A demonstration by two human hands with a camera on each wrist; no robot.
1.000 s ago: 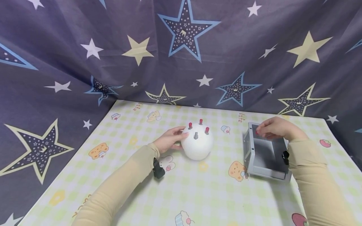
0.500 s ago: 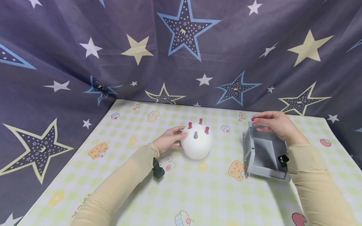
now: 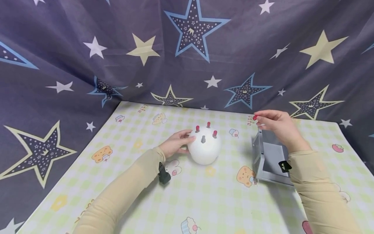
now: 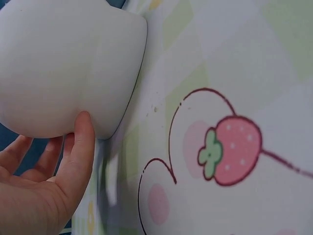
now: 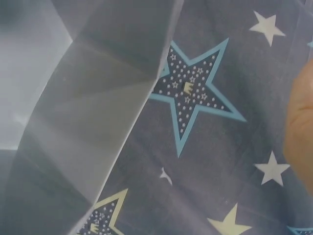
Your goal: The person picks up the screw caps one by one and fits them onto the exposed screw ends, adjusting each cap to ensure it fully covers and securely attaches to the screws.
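Note:
A white rounded body (image 3: 204, 150) stands on the table, with several short pegs on top. Three pegs carry red tips, such as the red-tipped peg (image 3: 215, 134); the front grey peg (image 3: 203, 139) is bare. My left hand (image 3: 176, 143) rests against the body's left side, fingers fairly straight. In the left wrist view the left hand (image 4: 44, 191) touches its lower part with one extended digit. My right hand (image 3: 277, 125) pinches a small red piece (image 3: 255, 117) between thumb and fingertips, above the far edge of the grey box. Only a sliver of the right hand (image 5: 301, 127) shows in the right wrist view.
The grey open box (image 3: 273, 157) stands right of the white body, partly behind the right forearm. A checked cloth (image 3: 222, 201) with cartoon prints covers the table. A dark star-patterned curtain (image 3: 122, 19) hangs behind and at the left.
My right hand has come up out of the grey box with the red piece and moved left past its far edge. The left hand and white body have kept their places.

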